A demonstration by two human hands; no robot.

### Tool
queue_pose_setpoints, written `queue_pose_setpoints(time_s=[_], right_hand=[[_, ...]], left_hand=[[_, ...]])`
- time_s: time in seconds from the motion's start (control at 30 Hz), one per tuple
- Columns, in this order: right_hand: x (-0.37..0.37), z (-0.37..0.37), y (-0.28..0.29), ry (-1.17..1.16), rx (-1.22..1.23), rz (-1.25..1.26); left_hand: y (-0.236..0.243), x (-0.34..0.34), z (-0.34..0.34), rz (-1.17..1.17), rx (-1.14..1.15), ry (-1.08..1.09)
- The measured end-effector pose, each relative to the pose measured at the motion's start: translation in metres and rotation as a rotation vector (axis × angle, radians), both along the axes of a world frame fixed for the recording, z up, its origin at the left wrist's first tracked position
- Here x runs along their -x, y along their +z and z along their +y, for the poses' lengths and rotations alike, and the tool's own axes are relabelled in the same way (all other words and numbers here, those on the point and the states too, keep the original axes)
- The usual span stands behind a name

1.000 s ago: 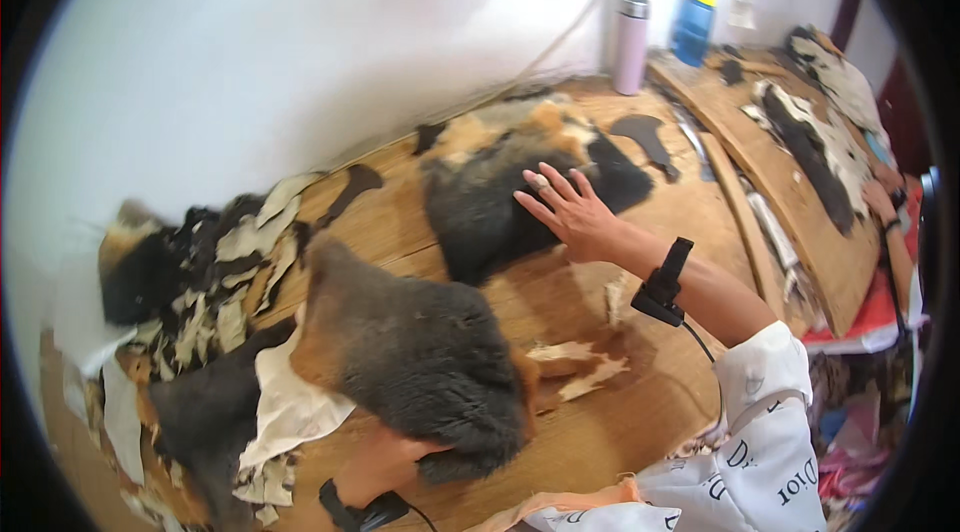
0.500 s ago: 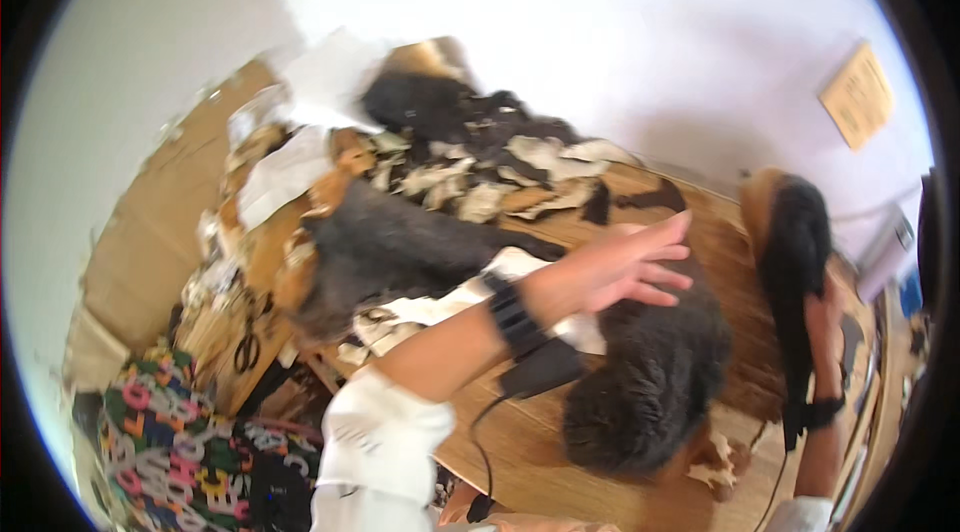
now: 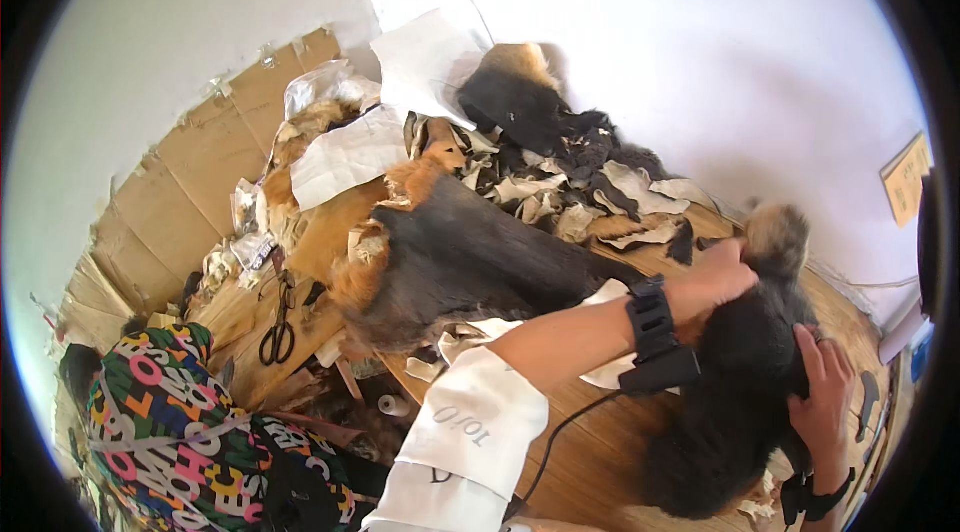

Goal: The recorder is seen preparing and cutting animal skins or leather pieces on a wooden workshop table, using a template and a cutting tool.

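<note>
My left hand has its fingers curled closed on a black fur piece near its tan upper end. My right hand rests lower on the right side of that fur, fingers apart and stretched over it. More dark fur lies below, toward the front of the wooden table. Left of my hands a large dark hide with orange fur edges lies over white pieces. A dark metal blade tool is at the right of my right hand.
Heaped fur scraps and white sheets lie against the wall. Black scissors are on the left, by cardboard. A person in a colourful lettered top is at lower left. A lilac bottle stands at the far right.
The view has swung leftward, revealing the cardboard and person. My left hand was raised with spread fingers; it has moved rightward onto the fur, fingers now curled. My right hand stays on fur.
</note>
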State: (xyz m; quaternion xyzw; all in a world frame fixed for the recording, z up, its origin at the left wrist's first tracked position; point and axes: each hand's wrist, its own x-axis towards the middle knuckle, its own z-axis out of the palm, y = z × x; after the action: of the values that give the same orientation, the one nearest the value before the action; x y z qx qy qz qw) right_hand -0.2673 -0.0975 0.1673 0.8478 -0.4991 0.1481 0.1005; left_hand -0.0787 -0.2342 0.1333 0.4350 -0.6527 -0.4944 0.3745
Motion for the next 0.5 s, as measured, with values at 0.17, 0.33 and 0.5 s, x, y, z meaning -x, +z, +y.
queue_pose_setpoints(time_s=[0.17, 0.33, 0.5], right_hand=[[-0.050, 0.009, 0.024, 0.028, 0.125, 0.074], [-0.060, 0.001, 0.004, -0.144, 0.141, -0.045], [-0.041, 0.005, -0.017, -0.330, -0.077, -0.339]], left_hand=[[0.096, -0.153, 0.021, 0.178, 0.303, 0.129], [0.137, -0.330, 0.018, 0.180, 0.603, 0.406], [0.154, -0.540, 0.018, 0.331, 0.728, 0.798]])
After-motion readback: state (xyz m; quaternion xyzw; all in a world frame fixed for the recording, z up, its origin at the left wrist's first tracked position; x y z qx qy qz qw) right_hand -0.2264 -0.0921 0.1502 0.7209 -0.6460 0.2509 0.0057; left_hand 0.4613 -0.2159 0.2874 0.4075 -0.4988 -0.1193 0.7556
